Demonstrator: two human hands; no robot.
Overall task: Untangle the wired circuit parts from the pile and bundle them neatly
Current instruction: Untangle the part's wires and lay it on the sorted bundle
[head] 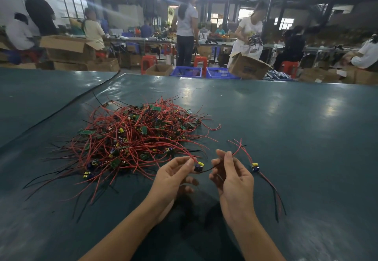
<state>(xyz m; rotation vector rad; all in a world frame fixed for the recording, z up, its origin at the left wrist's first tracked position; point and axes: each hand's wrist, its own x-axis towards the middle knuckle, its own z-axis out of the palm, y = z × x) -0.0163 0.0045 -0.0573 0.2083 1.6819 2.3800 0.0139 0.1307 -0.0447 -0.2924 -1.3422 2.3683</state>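
Pinched part (198, 167) in left hand (173, 176), its wire (207, 170) in right hand (232, 176); needed slow, straight pull clear of pile (133, 136).

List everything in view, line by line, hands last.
Tangled pile of red- and black-wired green circuit parts: one, centre-left of table.
Held blue-and-yellow wired circuit part: one, between both hands.
Separated wired circuit part: one, right of hands.
Dark green table cover: one, foreground.
Blue plastic crates: two, beyond the table's far edge.
Red plastic stools: several, background.
Brown cardboard boxes: several, background.
Other people: several, background.
Left hand: fingers pinch held part.
Right hand: fingers pinch its wires.
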